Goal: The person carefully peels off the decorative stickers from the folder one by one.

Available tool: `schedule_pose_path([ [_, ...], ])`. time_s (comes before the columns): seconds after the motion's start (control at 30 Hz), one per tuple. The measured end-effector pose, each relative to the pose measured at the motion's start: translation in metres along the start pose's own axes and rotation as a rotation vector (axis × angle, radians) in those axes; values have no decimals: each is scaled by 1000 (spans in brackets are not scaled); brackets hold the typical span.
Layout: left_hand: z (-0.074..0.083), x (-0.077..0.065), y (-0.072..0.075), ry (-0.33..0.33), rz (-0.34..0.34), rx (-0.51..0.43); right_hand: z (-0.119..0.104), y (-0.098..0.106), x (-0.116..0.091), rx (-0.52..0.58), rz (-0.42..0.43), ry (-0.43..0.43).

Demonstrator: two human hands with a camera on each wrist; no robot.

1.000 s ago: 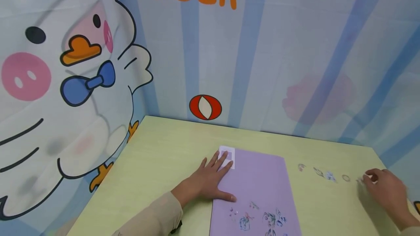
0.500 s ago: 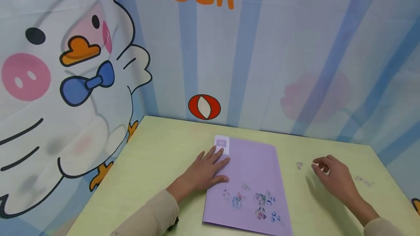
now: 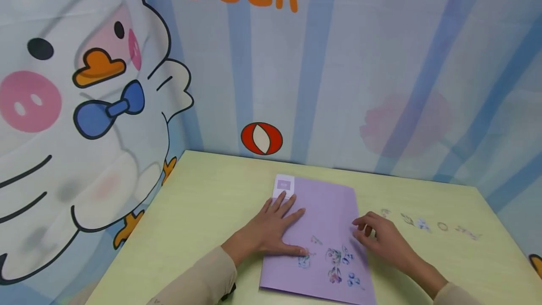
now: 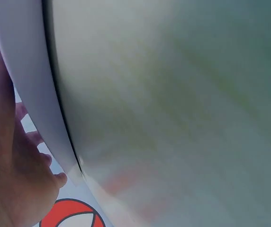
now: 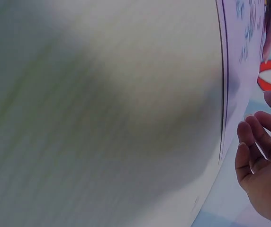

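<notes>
A purple folder (image 3: 323,211) with a white label (image 3: 284,186) in its upper left corner lies on the table. My left hand (image 3: 275,229) rests on its left side, fingers spread, thumb stretched toward the prints. Small flower and leaf pictures (image 3: 334,256), perhaps stickers, are scattered over the folder's lower half. At the folder's right edge hovers my right hand (image 3: 381,239), its fingers loosely bent, thumb and index finger apart; nothing shows between them. In the right wrist view my right hand (image 5: 266,165) also appears with a gap at the fingertips.
Right of the folder, several small pictures lie in a row on the pale yellow table (image 3: 211,192), among them a ring (image 3: 442,226) and a sprig (image 3: 467,232). A wall cloth (image 3: 338,69) with a duck print (image 3: 114,164) rises behind the table.
My right hand has left the far right end of the row and moved left to the folder's edge. The folder has shifted a little up and left, with my left hand still on it.
</notes>
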State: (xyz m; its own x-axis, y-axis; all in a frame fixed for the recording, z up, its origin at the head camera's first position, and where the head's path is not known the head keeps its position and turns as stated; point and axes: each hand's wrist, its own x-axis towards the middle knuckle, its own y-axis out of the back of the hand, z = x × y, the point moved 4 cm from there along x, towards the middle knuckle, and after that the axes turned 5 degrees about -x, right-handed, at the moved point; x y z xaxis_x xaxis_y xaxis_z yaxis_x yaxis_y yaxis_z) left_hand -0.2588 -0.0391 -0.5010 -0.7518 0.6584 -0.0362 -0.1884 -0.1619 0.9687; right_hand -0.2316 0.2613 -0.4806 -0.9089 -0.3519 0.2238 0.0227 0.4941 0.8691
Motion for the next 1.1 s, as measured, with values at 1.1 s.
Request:
schedule_pose_path([
  [1.1, 6, 4, -10, 37, 8, 190, -89, -64, 21, -145, -81, -91],
])
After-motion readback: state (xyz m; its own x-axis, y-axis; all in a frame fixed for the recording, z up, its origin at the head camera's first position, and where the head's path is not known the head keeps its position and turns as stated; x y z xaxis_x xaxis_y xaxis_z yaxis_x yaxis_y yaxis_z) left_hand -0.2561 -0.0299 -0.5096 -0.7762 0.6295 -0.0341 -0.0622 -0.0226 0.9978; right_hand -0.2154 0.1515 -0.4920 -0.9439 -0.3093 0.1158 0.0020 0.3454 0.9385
